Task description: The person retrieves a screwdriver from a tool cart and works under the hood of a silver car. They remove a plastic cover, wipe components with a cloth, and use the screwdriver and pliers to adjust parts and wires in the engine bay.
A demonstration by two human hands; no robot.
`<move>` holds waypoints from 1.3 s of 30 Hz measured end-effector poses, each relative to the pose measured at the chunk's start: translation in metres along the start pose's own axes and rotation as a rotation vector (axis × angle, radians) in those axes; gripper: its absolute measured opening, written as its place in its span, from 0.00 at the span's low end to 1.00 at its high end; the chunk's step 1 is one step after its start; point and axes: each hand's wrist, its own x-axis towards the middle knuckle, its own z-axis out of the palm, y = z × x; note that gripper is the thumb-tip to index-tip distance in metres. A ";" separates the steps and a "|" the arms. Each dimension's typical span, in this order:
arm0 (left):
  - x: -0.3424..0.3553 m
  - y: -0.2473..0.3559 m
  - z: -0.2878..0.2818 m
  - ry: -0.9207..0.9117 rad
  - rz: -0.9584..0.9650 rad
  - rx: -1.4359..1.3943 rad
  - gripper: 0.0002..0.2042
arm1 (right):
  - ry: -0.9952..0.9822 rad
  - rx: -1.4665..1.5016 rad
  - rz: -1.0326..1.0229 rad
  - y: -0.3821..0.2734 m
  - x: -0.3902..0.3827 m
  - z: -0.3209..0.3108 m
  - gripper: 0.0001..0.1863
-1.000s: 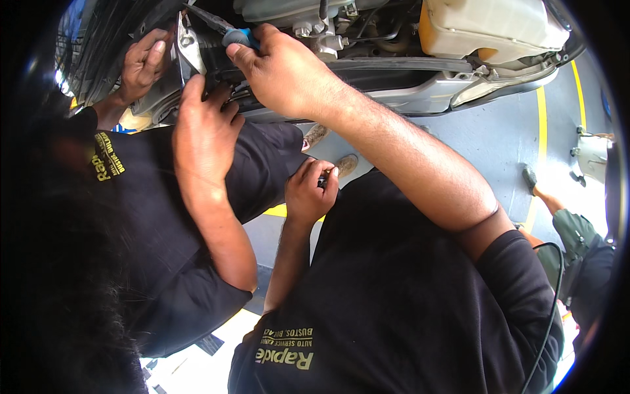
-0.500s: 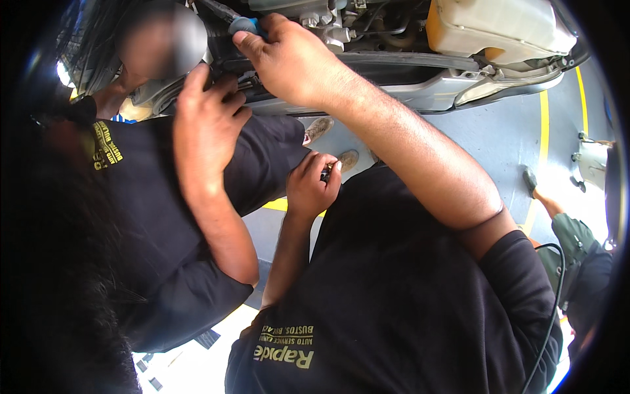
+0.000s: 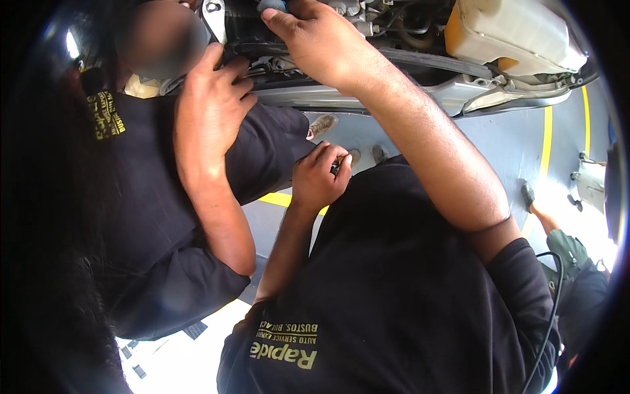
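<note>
My right hand (image 3: 321,44) reaches over the front edge of the car's engine bay. Its fingers are closed around a blue-handled tool (image 3: 272,6), mostly cut off by the top edge of the picture. My left hand (image 3: 321,176) is held low before my body, beside the co-worker's dark clothing. Its fingers curl shut on a small dark object (image 3: 336,164), mostly hidden, so its kind does not show. The co-worker's hand (image 3: 213,98), at the left, hangs with bent fingers near the front of the car.
A whitish plastic tank (image 3: 515,36) sits at the right of the engine bay, above the silver body edge (image 3: 446,98). The co-worker in a black shirt (image 3: 151,190) stands close on my left. Another person's leg (image 3: 543,213) shows at the far right, near yellow floor lines (image 3: 546,141).
My right hand has moved slightly up and to the right with the blue-handled tool, which now shows less. The co-worker's hand is a little higher. My left hand stays closed.
</note>
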 end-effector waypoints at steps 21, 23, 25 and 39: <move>0.089 0.002 -0.026 0.443 -0.040 -0.574 0.03 | -0.024 -0.920 -0.772 0.051 0.017 0.003 0.29; 0.114 -0.003 -0.032 0.491 0.001 -0.719 0.05 | -0.029 -0.878 -0.702 0.042 0.014 0.003 0.32; 0.135 -0.004 -0.027 0.564 -0.040 -0.850 0.06 | -0.060 -0.811 -0.551 0.028 0.010 0.003 0.38; 0.231 -0.064 -0.028 0.520 0.259 -1.526 0.23 | -0.098 -0.002 0.183 -0.024 -0.008 -0.013 0.30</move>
